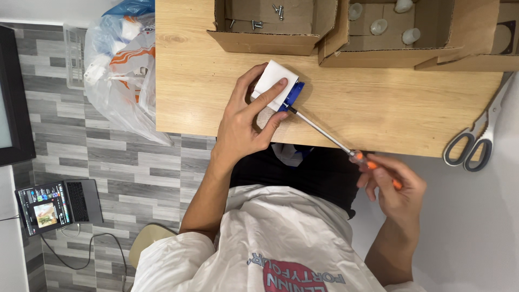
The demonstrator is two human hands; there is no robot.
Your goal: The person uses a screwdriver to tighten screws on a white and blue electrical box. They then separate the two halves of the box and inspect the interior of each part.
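Note:
My left hand (250, 118) presses a small white and blue box-shaped part (277, 82) down on the wooden table (389, 103), fingers spread over its white top. My right hand (396, 188) grips the orange handle of a screwdriver (319, 130). The thin metal shaft runs up and left, and its tip meets the blue side of the part just below my left index finger. Both forearms reach up from my white shirt at the bottom of the view.
At the table's far edge stand an open cardboard box with loose screws (268, 24) and another with white plastic pieces (390, 28). Scissors (478, 141) lie at the right end. A plastic bag (121, 70) and a laptop (57, 205) are on the tiled floor at left.

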